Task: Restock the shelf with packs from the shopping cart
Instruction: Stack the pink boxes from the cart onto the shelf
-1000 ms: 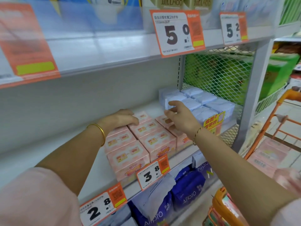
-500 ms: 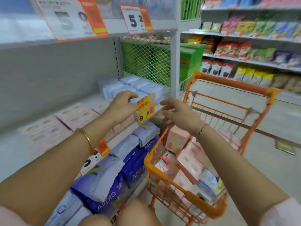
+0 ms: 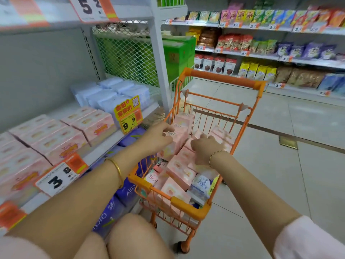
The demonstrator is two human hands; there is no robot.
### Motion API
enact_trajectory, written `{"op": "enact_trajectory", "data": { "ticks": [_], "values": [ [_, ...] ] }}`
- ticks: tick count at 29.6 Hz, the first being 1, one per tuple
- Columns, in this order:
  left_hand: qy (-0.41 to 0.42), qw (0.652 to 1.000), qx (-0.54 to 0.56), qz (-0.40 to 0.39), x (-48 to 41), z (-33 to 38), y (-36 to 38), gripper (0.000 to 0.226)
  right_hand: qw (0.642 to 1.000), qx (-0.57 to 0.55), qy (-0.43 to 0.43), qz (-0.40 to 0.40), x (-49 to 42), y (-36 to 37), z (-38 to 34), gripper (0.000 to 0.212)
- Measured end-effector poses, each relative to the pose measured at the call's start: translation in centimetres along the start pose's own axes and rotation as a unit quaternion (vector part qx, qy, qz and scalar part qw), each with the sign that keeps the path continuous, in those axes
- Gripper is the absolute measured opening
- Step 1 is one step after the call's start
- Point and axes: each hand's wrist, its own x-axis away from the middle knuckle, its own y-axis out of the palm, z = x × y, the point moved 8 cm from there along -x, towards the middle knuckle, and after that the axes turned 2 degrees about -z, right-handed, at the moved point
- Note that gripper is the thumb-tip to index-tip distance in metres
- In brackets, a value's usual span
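Head view: left hand (image 3: 158,138) grips an upright pink pack (image 3: 175,145) in the cart (image 3: 222,77), probably to lift it onto the shelf (image 3: 104,149) alongside. Meanwhile the right hand (image 3: 206,149) rests on neighbouring packs (image 3: 182,171); its grip cannot be determined.

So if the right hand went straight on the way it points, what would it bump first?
Probably a pink pack in the shopping cart, just ahead of the fingers of the right hand. Depth is unclear, so it may already touch.
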Motion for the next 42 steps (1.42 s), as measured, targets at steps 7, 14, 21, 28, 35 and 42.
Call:
{"op": "enact_trajectory", "data": {
  "ticks": [7, 14, 21, 28, 35, 42],
  "values": [
    [-0.015, 0.999, 0.029, -0.019, 1.0, 0.0, -0.1, 0.043, 0.98, -0.161, -0.007, 0.119, 0.6, -3.9, 0.8, 0.038],
    [0.014, 0.998, 0.066, 0.017, 3.3, 1.4, -3.7, 0.076, 0.846, -0.501, -0.036, 0.181, 1.0, -10.3, -2.6, 0.038],
    [-0.123, 0.9, 0.417, 0.027, 6.6, -4.5, -12.2, 0.014, 0.75, -0.628, -0.206, -0.01, 0.1, -12.5, -11.7, 0.044],
    [-0.155, 0.894, 0.413, 0.08, 9.1, -9.1, -17.3, 0.016, 0.782, -0.574, -0.233, -0.066, -1.2, -13.4, -19.6, 0.034],
    [-0.1, 0.92, 0.352, 0.139, 8.3, -9.7, -23.5, 0.03, 0.774, -0.583, -0.246, 0.01, -4.0, -17.8, -24.8, 0.035],
    [-0.09, 0.978, 0.025, 0.187, 6.8, -11.9, -30.4, 0.038, 0.737, -0.616, -0.268, 0.077, -5.7, -20.2, -28.7, 0.023]
  ]
}}
